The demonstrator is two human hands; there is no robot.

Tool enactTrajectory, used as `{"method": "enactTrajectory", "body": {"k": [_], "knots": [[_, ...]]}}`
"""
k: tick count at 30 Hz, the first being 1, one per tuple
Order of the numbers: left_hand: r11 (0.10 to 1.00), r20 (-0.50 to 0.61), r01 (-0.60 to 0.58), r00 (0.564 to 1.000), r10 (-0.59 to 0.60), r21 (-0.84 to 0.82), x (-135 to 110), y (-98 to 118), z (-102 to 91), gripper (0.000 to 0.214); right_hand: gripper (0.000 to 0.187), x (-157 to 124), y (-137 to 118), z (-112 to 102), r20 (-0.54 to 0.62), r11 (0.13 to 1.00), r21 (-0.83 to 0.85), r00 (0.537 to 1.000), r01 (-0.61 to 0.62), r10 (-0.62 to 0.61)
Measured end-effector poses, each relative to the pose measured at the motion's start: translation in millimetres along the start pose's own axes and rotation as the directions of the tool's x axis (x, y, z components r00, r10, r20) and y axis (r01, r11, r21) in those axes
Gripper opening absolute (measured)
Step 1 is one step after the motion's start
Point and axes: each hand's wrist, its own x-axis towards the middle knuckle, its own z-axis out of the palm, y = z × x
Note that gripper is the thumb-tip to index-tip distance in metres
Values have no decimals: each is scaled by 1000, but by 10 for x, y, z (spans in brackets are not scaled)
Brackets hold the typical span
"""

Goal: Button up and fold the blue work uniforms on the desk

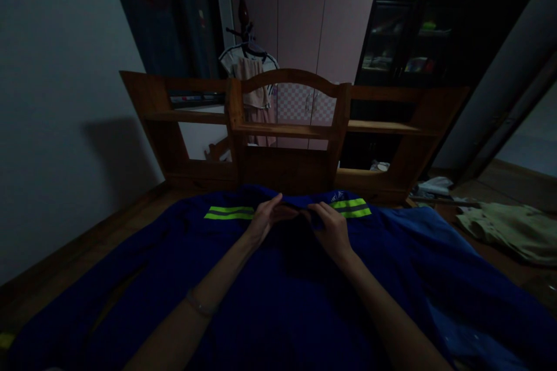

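Both hands pinch the collar edge of a dark blue jacket (278, 295): left hand (264, 219) and right hand (331, 226) close together. The soft cloth, with yellow-green reflective stripes (229, 213), lies spread on a wooden bed (65, 261) before its carved headboard (289, 127).

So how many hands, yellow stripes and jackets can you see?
Hands: 2, left hand and right hand
Yellow stripes: 2, left stripe and right stripe
Blue jackets: 1, jacket
Total: 5
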Motion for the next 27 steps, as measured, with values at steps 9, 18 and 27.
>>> {"method": "enactTrajectory", "body": {"k": [9,18,27], "knots": [[363,-241,-17,719,652,932,257,-141,-912,78,36,154,376,-103,155,632,626,868,-456,473],[359,-196,-7,827,527,933,321,-132,-1136,26,38,180,762,-460,465,654,392,753,-647,466],[673,163,-134,986,21,727,126,214,-1074,42,38,155,1117,-612,431,534,490,724,-689,538]]}}
